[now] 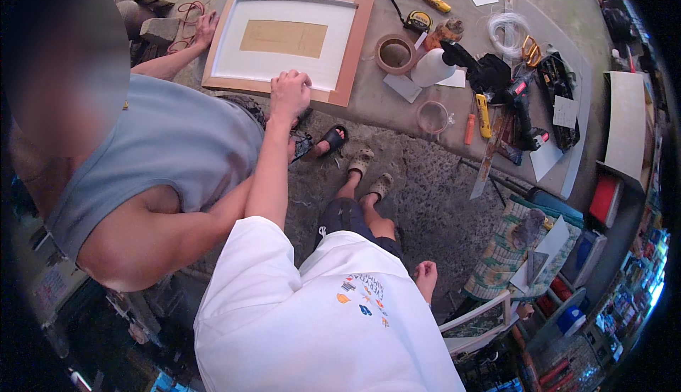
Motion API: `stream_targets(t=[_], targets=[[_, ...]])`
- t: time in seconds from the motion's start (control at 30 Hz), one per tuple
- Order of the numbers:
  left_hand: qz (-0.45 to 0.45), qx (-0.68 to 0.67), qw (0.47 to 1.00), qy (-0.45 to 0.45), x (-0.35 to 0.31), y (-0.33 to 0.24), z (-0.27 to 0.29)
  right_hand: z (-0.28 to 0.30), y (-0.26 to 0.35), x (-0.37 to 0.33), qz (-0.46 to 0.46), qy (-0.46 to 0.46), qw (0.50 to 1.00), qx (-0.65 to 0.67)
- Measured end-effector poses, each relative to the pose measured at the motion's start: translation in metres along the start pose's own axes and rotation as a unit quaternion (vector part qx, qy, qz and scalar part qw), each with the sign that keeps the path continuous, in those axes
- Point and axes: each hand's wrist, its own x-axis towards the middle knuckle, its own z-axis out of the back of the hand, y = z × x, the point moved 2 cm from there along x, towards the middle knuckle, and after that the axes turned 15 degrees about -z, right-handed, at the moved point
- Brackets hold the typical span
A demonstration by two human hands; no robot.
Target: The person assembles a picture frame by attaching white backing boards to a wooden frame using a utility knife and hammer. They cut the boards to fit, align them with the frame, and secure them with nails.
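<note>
Table: yellow tape measure near a brown tape roll; white bottle just beside the roll. Yellow utility knife lies between an orange handle and a cordless drill. Clear coil noted beyond the drill.

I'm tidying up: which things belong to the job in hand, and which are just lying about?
Apparently in use: wooden frame, touched by left hand; white panel inside it.

Apparently lying about: tape measure, brown tape roll, white bottle, drill.
</note>
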Motion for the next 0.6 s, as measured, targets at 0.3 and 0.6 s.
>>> stream_targets(t=[0.3, 0.6], targets=[[-0.048, -0.028, 0.998, -0.010, 0.006, -0.019, -0.012, -0.005, 0.001, 0.001, 0.002, 0.010, 1.000, -0.015], [0.021, 0.051, 0.994, -0.098, -0.030, -0.020, 0.005, -0.004, -0.009, -0.002, 0.049, -0.005, 0.998, -0.032]])
